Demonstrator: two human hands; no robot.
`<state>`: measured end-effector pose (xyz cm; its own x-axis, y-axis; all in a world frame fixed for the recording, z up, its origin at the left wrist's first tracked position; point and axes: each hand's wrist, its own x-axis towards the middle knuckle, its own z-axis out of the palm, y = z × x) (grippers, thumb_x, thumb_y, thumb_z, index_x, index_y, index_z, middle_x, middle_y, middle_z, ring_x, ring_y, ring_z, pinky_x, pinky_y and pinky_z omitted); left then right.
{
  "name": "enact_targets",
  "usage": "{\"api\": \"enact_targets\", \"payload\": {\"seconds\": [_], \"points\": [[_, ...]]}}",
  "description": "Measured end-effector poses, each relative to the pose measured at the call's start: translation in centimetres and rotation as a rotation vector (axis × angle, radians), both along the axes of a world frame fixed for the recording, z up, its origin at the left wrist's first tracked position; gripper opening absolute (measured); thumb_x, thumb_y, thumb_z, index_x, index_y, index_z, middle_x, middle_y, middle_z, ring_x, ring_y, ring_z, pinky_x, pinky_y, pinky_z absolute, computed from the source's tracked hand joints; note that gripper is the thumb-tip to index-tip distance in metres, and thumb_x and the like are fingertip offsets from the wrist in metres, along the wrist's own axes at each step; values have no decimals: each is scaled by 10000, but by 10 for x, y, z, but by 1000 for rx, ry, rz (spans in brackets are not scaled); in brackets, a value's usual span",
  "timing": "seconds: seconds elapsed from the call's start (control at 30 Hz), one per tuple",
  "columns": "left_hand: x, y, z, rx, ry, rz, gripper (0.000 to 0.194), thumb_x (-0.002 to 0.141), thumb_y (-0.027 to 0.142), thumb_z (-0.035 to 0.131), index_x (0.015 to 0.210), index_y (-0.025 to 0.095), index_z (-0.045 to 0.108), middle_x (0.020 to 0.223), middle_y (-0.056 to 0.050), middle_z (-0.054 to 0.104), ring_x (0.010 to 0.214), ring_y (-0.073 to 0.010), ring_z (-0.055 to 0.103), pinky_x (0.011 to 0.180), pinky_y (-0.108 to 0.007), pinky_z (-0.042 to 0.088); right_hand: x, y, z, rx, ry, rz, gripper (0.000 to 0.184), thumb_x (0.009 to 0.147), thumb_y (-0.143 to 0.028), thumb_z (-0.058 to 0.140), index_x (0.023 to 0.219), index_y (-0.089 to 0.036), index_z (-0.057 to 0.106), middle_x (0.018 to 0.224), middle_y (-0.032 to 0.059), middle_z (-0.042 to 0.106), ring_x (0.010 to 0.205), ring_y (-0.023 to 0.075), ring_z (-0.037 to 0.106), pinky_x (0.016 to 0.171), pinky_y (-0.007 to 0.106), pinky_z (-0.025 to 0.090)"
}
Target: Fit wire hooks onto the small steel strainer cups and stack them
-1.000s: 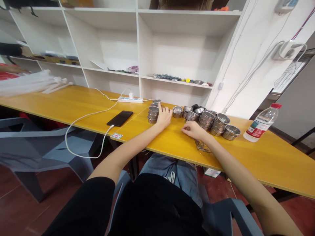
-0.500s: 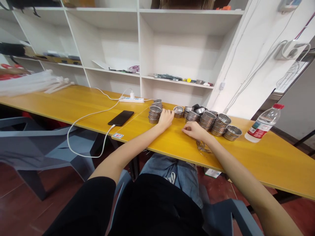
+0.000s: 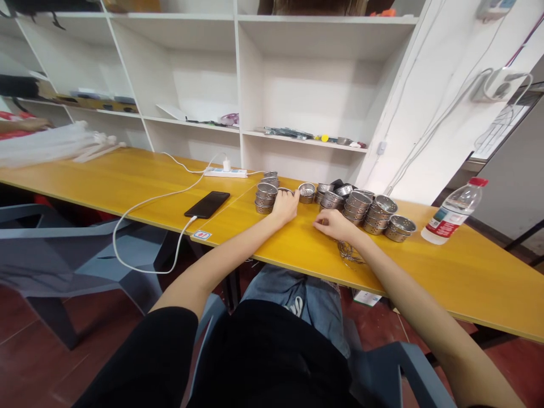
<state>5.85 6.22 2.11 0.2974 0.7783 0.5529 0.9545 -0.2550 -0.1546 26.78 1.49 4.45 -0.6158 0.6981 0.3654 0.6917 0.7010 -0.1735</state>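
Note:
My left hand [image 3: 285, 207] is closed over a small perforated metal cup [image 3: 283, 191], whose rim shows behind the fingers; the hand hides the rest. Just left of it is a stack of perforated metal cups [image 3: 266, 198]. To its right stands a single perforated cup [image 3: 306, 193]. My right hand [image 3: 335, 224] is held in a pinch above the table, and whatever is between its fingertips is too small to make out. A tangle of thin metal wire pieces [image 3: 349, 252] lies under the right wrist. Beyond that hand are more stacked cups [image 3: 356, 207].
A plastic bottle [image 3: 454, 212] with a red cap stands on the yellow table [image 3: 480, 277] to the right. A black phone [image 3: 207, 204] on a white cable lies left. Behind are a power strip [image 3: 225, 172] and white shelves [image 3: 314, 85]. A person's hand [image 3: 36, 124] shows far left.
My left hand has tipped slightly, and a cup's rim now shows behind its fingers. My right hand keeps its pinch. Another person's hand has come into view at the far left.

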Motion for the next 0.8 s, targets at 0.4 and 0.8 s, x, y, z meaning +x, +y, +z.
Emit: {"api": "enact_targets", "payload": {"seconds": [0.4, 0.8], "points": [[0, -1, 0, 17, -3, -46, 508, 910, 150, 473, 1407, 45, 461, 1214, -248, 652, 1139, -354, 604, 1006, -458, 389, 0, -4, 5, 36, 15, -14, 174, 913, -209, 634, 797, -165, 756, 810, 72, 711, 712, 178, 625, 709, 287, 466], [5, -12, 4, 147, 97, -447, 507, 882, 148, 487, 1385, 98, 514, 1438, -216, 542, 1367, -318, 493, 1259, -485, 216, 3, -17, 24, 376, 235, -229, 244, 1002, -303, 541, 879, -197, 722, 919, 104, 659, 792, 219, 612, 731, 321, 461]]}}
